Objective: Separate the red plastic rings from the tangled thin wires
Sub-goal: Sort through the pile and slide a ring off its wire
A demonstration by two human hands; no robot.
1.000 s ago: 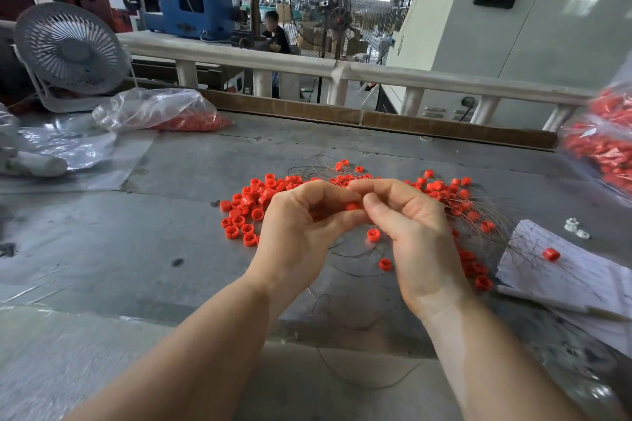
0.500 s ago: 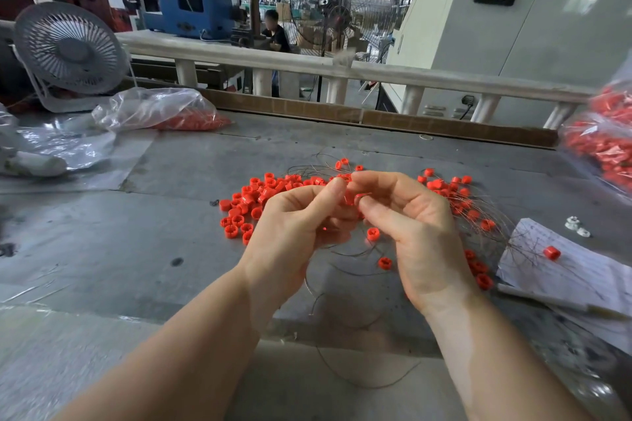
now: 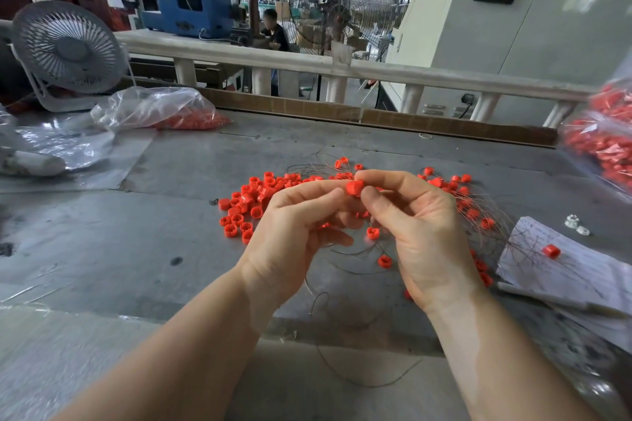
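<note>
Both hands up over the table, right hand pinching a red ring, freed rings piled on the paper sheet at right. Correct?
Not quite. The head view shows the pile of freed rings on the bare table, left of the hands; the paper sheet carries one ring. Right hand does pinch a red ring.

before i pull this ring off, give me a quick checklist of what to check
1. Ring gripped: ok, right hand pinches it between thumb and forefinger.
2. Left hand on the ring or its wire: cannot tell, its fingertips sit right beside the ring.
3. Wire free of the ring: cannot tell, too thin to see there.
4. Spot for freed rings: ok, loose pile lies left of the hands.
5. Wire tangle out of the way: not ok, it spreads under and right of the hands.
</note>
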